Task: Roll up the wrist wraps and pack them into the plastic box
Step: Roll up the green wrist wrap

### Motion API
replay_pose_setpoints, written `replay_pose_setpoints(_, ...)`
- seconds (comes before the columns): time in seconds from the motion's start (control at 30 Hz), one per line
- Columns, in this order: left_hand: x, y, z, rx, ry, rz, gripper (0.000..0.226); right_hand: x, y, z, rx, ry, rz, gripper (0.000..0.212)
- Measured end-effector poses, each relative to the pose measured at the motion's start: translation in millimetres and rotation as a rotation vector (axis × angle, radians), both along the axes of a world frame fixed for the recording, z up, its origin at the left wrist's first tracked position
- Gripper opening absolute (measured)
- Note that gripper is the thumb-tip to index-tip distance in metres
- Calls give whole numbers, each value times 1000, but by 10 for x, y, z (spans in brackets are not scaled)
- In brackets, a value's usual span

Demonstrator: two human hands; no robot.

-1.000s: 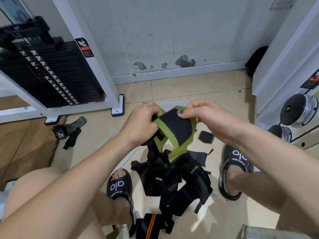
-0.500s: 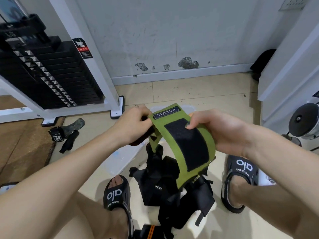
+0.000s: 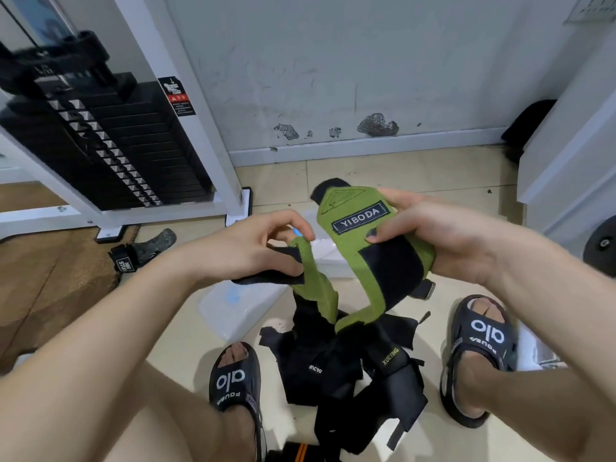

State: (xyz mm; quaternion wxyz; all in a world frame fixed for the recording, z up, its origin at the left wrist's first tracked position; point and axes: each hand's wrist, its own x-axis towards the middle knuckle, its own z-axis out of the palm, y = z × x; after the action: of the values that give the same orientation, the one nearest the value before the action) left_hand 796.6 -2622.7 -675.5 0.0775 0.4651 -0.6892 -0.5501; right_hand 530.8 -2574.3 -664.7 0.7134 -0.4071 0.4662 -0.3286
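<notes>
Fingers of the left hand [image 3: 263,248] now pinch the thin end of the green wrist wrap [image 3: 363,248], which has been opened out since a moment ago and sags between the hands. The right hand [image 3: 443,238] grips the wide end, thumb by the label. The plastic box [image 3: 240,305] on the floor is partly hidden behind the wrap, beside the black wraps [image 3: 350,371].

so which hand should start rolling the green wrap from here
Probably the right hand: it grips the wide labelled end of the green wrist wrap, thumb on top. The left hand only pinches the narrow tail end, so it suits feeding the strap and keeping it taut.
</notes>
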Motion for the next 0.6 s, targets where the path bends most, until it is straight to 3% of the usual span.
replay_pose_setpoints(0.13,80,-21,122,81,103,34,39,-18,7,35,-28,3,-45,57)
replay_pose_setpoints(0.4,-131,103,208,110,254,64,22,111,105,28,-13,-44,-76,35)
replay_pose_setpoints(0.6,-254,102,244,253,463,214,58,53,96,77,-77,-66,-238,30)
